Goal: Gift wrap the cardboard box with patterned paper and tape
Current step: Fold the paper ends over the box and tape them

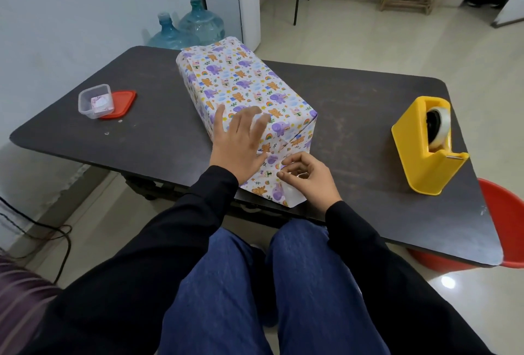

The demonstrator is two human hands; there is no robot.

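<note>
The box point(243, 85) sits in the middle of the desk point(354, 116), with one short end near the person. The paper point(195, 82) covers its top and long sides. The job now looks like closing the near end.

The left hand point(241, 142) lies flat on the top of the box at the near end. Its fingers are straight and spread, and it presses the paper down. The right hand point(309, 179) has curled fingers and pinches the edge of the flap point(272, 187). The flap hangs down the near end and reaches the desk edge. Something shiny shows under the fingers. It may be a bit of tape, but I cannot tell.

To do this step well, the left hand should press firmly so the box does not slide. The right hand should pull the flap tight, so there are no loose bumps. The side folds should be sharp and lie flat against the box. Then the flap can go up flat on the end and get taped in the middle.

The yellow tape holder point(419, 150) stands well off to the right, so one hand must let go to reach it. The flap could spring open then. The far end of the box looks open too, with paper sticking up.
</note>
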